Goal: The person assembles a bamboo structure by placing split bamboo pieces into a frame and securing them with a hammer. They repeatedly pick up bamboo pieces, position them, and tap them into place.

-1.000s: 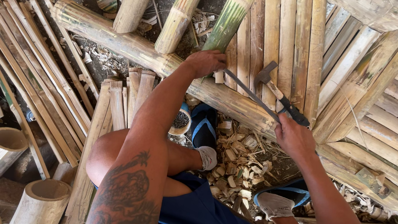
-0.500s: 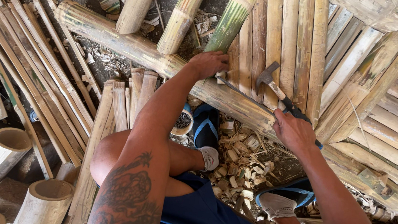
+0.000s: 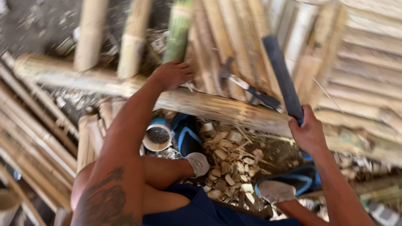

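Two hands in frame, each busy with something different. The right hand (image 3: pixel 308 132) has its grip wrapped tight round the handle of a long dark blade (image 3: pixel 282 74), which sticks up and away, tilted to the upper left over the slats. It's motion-blurred, so no fine detail on the edge. The left hand (image 3: pixel 171 74) is flat, fingers spread rather than closed on anything, pressing on the thick bamboo pole (image 3: pixel 211 106) that runs crosswise, right at the foot of a green bamboo stalk (image 3: pixel 179 24). Between the hands, a hammer (image 3: pixel 249 88) lies loose on the bamboo slats (image 3: pixel 227 33), head to the left, dark handle pointing toward the right hand, nobody touching it. Below the pole there's a heap of bamboo chips (image 3: pixel 228 166) on the ground between the person's blue sandals (image 3: pixel 187 136), and a short cut bamboo tube (image 3: pixel 158 134) just beside the left one. Thin bamboo strips (image 3: pixel 20 126) fan out far left.
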